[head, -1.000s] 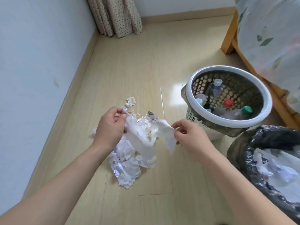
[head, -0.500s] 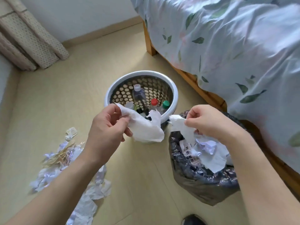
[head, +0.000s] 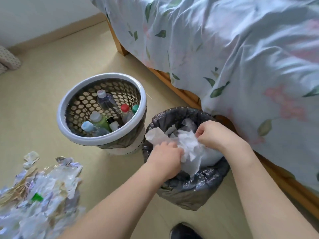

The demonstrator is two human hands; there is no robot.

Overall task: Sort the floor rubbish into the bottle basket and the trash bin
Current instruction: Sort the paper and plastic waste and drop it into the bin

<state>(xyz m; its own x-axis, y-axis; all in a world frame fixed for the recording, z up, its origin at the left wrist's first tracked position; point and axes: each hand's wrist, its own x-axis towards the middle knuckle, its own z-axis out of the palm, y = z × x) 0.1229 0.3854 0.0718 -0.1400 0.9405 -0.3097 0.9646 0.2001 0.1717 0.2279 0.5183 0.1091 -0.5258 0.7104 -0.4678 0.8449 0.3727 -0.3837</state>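
Observation:
Both my hands are over the trash bin (head: 183,194), which has a dark liner and holds crumpled paper. My left hand (head: 166,152) and my right hand (head: 213,133) each grip crumpled white tissue (head: 189,149) down inside the bin's mouth. To the left stands the white-rimmed bottle basket (head: 69,133) with several plastic bottles (head: 107,102) in it. A heap of torn paper and plastic rubbish (head: 39,195) lies on the floor at the lower left, with a green bottle cap (head: 37,197) showing in it.
A bed with a floral sheet (head: 241,57) and a wooden frame (head: 186,95) runs along the right, close behind the bin. A curtain end (head: 8,60) touches the floor at the far left. A dark shoe (head: 184,232) shows at the bottom edge.
My view swung from the floor heap to the bins. Both hands carried the white tissue from above the basket down into the trash bin's mouth.

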